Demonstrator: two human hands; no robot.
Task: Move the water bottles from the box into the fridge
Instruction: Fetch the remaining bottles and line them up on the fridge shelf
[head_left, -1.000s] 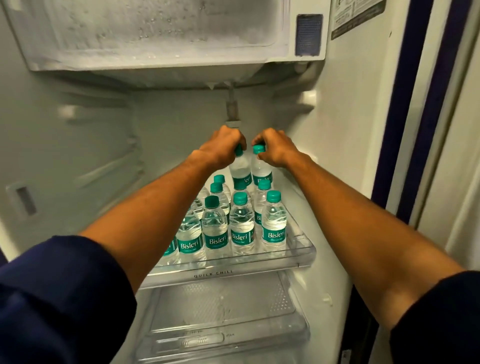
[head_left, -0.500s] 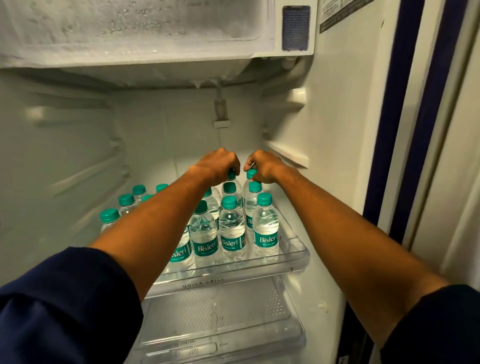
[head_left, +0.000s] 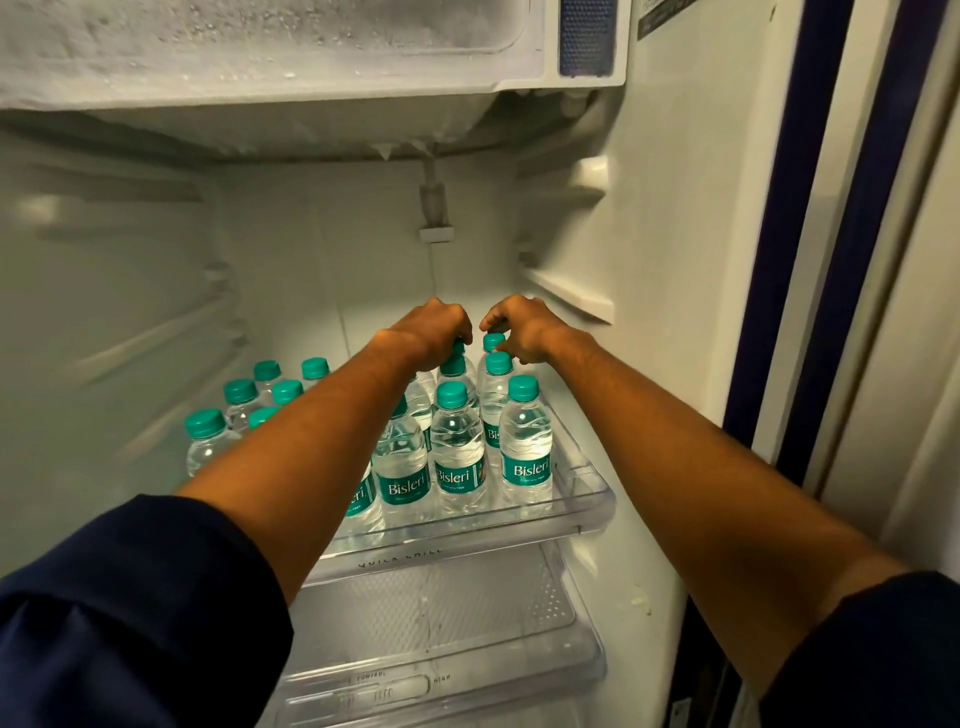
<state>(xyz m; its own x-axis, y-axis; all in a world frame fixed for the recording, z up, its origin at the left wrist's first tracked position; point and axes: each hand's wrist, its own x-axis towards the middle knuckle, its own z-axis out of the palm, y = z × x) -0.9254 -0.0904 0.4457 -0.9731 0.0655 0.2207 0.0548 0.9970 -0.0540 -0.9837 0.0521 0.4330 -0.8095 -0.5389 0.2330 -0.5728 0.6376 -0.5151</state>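
Several small clear water bottles with teal caps and teal labels, such as the front right bottle, stand in rows on the clear fridge shelf. My left hand reaches to the back of the rows and grips the top of a back-row bottle, which it mostly hides. Beside it, my right hand curls thumb and fingers around the teal cap of a neighbouring back-row bottle. Both bottles sit down among the others at the rear. The box is out of view.
The frosted freezer compartment hangs above the shelf. More bottles stand on the shelf's left side behind my left forearm. A clear drawer lies below the shelf. The fridge's right wall and blue door seal stand close by.
Both hands have lowered their two bottles from above the rows down into the back row. The view has shifted, showing more bottles at the left.
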